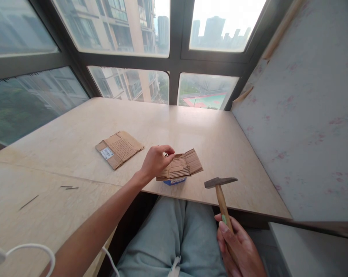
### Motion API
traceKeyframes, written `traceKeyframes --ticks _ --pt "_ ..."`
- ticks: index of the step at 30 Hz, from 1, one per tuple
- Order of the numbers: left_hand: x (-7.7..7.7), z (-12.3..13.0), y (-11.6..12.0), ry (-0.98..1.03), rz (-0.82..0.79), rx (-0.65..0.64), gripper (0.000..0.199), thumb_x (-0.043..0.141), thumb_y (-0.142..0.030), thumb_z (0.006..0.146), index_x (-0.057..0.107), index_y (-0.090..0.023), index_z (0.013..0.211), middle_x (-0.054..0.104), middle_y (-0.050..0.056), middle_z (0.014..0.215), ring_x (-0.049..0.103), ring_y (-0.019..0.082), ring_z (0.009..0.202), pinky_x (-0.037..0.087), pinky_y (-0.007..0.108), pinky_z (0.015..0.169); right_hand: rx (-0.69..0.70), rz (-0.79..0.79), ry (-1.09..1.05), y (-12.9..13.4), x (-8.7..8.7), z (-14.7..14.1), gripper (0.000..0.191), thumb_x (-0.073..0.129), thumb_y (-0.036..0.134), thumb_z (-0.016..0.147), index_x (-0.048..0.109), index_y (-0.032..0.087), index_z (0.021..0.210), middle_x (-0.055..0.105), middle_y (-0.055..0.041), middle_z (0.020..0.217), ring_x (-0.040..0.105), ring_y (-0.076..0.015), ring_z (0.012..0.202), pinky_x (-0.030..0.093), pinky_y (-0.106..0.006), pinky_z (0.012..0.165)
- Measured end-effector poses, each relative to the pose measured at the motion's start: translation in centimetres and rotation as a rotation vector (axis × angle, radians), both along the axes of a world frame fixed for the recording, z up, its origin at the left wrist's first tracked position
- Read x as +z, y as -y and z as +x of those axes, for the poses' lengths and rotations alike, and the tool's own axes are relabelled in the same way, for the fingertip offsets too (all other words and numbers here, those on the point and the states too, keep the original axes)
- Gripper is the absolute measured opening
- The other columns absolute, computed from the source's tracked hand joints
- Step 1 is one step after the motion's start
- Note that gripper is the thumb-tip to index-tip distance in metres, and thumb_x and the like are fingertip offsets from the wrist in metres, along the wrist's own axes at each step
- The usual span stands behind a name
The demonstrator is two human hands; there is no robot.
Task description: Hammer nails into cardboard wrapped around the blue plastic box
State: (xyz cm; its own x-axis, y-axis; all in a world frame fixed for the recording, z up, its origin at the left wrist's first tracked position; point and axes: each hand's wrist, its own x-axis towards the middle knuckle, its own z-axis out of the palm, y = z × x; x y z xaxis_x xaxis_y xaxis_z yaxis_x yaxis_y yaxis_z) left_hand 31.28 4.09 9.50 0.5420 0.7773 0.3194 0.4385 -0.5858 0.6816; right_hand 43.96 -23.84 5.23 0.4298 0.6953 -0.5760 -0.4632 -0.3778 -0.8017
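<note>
My right hand is wrapped round the wooden handle of a hammer, its metal head raised near the table's front edge. My left hand is closed in a pinch over the left part of a folded piece of corrugated cardboard. Something small and dark shows by its fingertips, too small to name. Under the cardboard sits a blue box, mostly hidden, close to the table edge. One cardboard flap sticks out to the right.
A flattened cardboard piece with a white label lies left of my left hand. Several thin nail-like metal pieces rest on the tabletop further left. A white cable crosses the lower left. Windows and a papered wall border the table.
</note>
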Motion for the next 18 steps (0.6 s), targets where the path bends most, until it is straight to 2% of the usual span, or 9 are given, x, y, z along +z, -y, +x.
traceKeyframes --ticks 7,11,18 --pt "-0.16 -0.04 -0.64 0.02 -0.072 -0.016 0.008 0.066 -0.024 0.077 0.071 -0.019 0.075 0.074 0.002 0.079 0.068 0.018 0.078 0.05 0.029 0.077 0.032 0.037 -0.008 -0.36 -0.03 -0.1 0.068 0.07 0.064 0.072 0.043 0.021 0.118 0.054 0.0084 0.064 0.03 -0.0013 0.023 0.028 -0.014 0.021" --pt "-0.38 -0.01 -0.7 -0.011 -0.039 -0.003 0.009 0.064 -0.025 0.077 0.071 -0.019 0.075 0.073 0.003 0.078 0.067 0.017 0.076 0.05 0.029 0.075 -0.005 0.042 -0.015 -0.67 0.3 -0.44 0.065 0.07 0.062 0.073 0.044 0.021 0.116 0.053 0.0091 0.063 0.03 -0.0006 0.023 0.028 -0.012 0.021" --pt "-0.26 0.4 -0.19 -0.085 0.059 -0.005 0.011 0.06 -0.02 0.078 0.071 -0.019 0.08 0.074 0.004 0.082 0.067 0.019 0.079 0.049 0.032 0.077 0.016 0.056 -0.031 -0.74 0.29 -0.48 0.064 0.068 0.06 0.077 0.043 0.02 0.12 0.054 0.0086 0.064 0.03 -0.0008 0.022 0.027 -0.013 0.02"
